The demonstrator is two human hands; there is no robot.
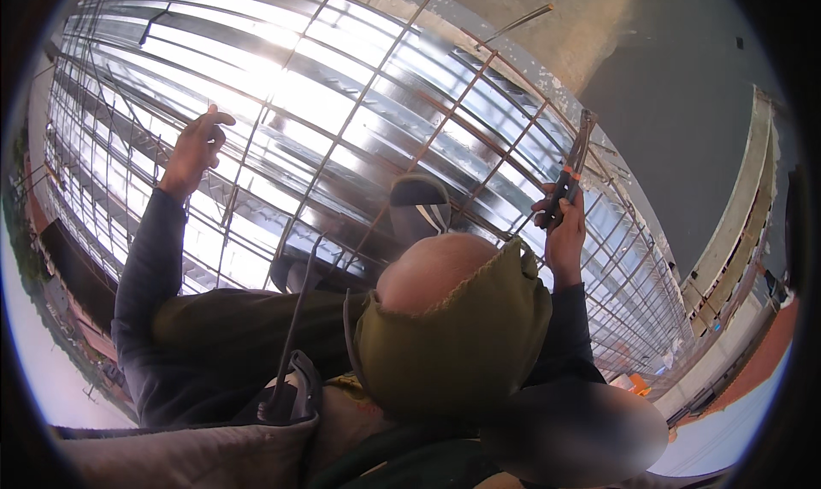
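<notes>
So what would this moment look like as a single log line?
left hand: raised, fingers at rebar grid | right hand: grips pliers | underfoot: corrugated metal decking | shoe on grid

I see glossy corrugated metal decking point(282, 87) glaring under a mesh point(402, 155) of dull, rust-brown steel rods. The pliers point(571, 168) in my right hand point(564, 228) are dark matt metal with an orange band. The knee patch point(462, 335) is coarse olive cloth with frayed edges.
</notes>
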